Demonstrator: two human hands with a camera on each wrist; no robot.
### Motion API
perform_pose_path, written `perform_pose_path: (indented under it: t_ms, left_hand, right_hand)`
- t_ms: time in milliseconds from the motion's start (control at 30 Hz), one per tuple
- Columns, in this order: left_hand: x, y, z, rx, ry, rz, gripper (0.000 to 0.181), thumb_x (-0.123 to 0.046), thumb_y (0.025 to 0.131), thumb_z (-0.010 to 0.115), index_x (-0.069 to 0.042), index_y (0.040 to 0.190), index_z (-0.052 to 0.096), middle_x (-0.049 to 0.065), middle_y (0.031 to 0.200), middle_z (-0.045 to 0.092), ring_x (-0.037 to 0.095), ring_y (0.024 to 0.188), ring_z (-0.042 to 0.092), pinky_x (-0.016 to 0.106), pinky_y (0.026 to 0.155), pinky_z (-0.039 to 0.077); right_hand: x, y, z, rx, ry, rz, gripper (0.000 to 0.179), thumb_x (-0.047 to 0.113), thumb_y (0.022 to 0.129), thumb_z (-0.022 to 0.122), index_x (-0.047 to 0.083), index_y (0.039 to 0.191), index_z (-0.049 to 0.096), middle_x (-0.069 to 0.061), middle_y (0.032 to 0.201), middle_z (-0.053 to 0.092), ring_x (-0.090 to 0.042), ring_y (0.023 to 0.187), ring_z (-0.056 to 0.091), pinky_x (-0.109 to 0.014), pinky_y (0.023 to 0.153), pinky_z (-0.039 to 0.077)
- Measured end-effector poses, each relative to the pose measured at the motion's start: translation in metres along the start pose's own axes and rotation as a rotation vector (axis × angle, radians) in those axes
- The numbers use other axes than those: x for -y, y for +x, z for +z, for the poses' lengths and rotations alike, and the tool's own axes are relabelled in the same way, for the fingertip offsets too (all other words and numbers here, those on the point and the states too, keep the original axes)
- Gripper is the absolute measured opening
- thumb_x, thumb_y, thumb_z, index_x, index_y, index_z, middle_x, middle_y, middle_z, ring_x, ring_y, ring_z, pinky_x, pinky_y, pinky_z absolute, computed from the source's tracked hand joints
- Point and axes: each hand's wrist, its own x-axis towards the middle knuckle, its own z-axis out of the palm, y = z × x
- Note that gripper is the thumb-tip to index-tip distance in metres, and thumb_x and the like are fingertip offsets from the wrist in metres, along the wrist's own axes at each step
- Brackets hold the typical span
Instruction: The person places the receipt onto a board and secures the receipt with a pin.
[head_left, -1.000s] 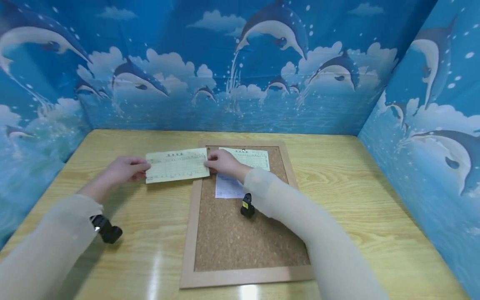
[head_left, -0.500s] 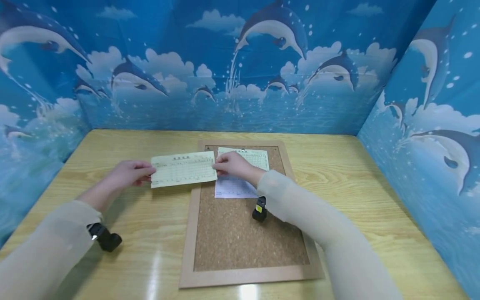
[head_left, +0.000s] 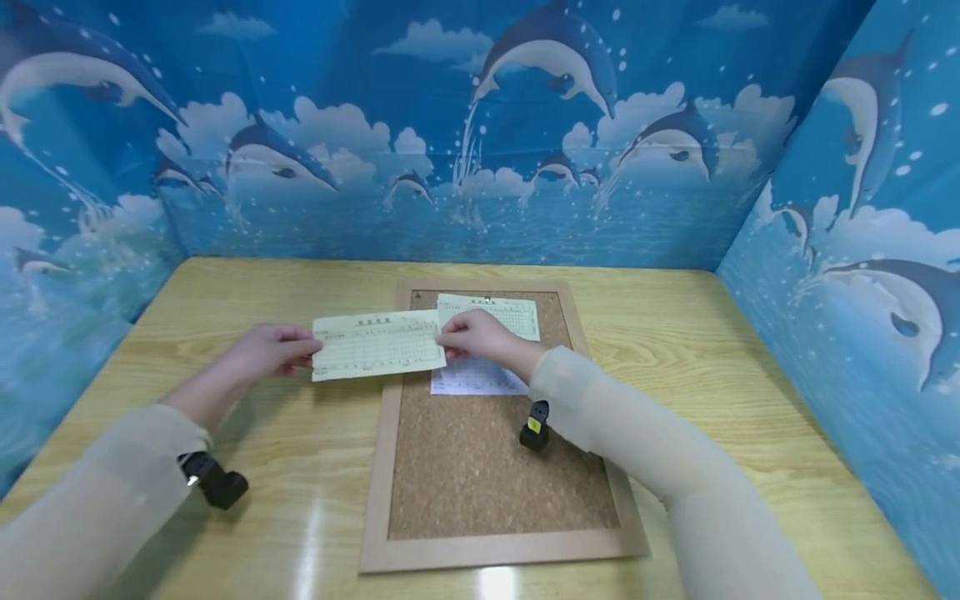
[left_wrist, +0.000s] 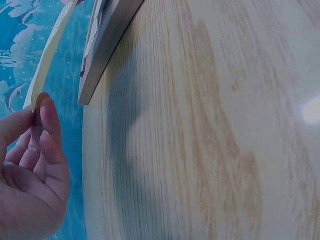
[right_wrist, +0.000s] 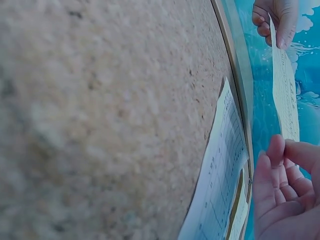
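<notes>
In the head view my left hand (head_left: 272,354) and right hand (head_left: 487,337) hold a pale yellow-green printed form (head_left: 378,346) between them, one at each short side. It is raised above the table and overlaps the left frame edge of a corkboard (head_left: 495,475). Thumb and fingers of my left hand (left_wrist: 37,180) pinch its edge in the left wrist view. The right wrist view has my right hand (right_wrist: 290,195) pinching the opposite side. On the board's upper part lie another yellow-green form (head_left: 521,321) and a white form (head_left: 472,382) below it, both partly behind my right hand.
The corkboard lies on a wooden table (head_left: 675,375), its light frame (head_left: 495,550) nearest me at the front. A small shiny pin (head_left: 487,298) sits at the top of the fastened form. Dolphin-print curtains (head_left: 360,208) enclose the back and sides.
Both hands have moved right and slightly toward me with the form, bringing its right end over the corkboard. The two forms on the board stay put.
</notes>
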Motion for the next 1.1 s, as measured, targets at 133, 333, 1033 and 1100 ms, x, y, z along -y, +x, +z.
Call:
perform_pose_path:
  t_ms: [133, 333, 1033, 1100]
  left_hand:
    - [-0.001, -0.002, 0.003, 0.004, 0.001, 0.008, 0.045, -0.032, 0.094, 0.056, 0.005, 0.119, 0.054, 0.005, 0.095, 0.064, 0.015, 0.086, 0.06, 0.032, 0.077, 0.05]
    - [-0.001, -0.003, 0.007, 0.022, -0.026, 0.009, 0.043, -0.031, 0.094, 0.057, 0.005, 0.116, 0.056, 0.0, 0.088, 0.065, 0.018, 0.086, 0.061, 0.032, 0.075, 0.051]
    - [-0.013, -0.005, 0.025, 0.085, -0.057, 0.058, 0.037, -0.025, 0.093, 0.058, 0.006, 0.112, 0.058, 0.001, 0.082, 0.064, 0.019, 0.083, 0.061, 0.032, 0.073, 0.051]
    - [-0.013, -0.005, 0.026, 0.092, -0.062, 0.066, 0.038, -0.026, 0.093, 0.059, 0.006, 0.113, 0.057, 0.001, 0.082, 0.065, 0.019, 0.083, 0.061, 0.033, 0.074, 0.05]
  right_hand:
    - [-0.001, -0.006, -0.002, 0.013, 0.007, -0.004, 0.019, 0.021, 0.093, 0.06, 0.005, 0.093, 0.069, -0.006, 0.077, 0.066, -0.019, 0.075, 0.062, -0.03, 0.069, 0.05]
    - [-0.006, -0.011, -0.003, 0.029, 0.026, -0.002, 0.019, 0.023, 0.093, 0.06, 0.006, 0.095, 0.068, -0.006, 0.079, 0.066, -0.018, 0.076, 0.063, -0.03, 0.07, 0.051]
    - [-0.023, -0.04, -0.01, 0.046, 0.088, 0.03, 0.018, 0.019, 0.094, 0.058, 0.003, 0.092, 0.067, -0.006, 0.076, 0.065, -0.014, 0.072, 0.062, -0.029, 0.068, 0.052]
    - [-0.024, -0.044, -0.01, 0.049, 0.103, 0.031, 0.018, 0.018, 0.094, 0.058, 0.002, 0.092, 0.067, -0.006, 0.077, 0.065, -0.014, 0.072, 0.063, -0.029, 0.068, 0.052]
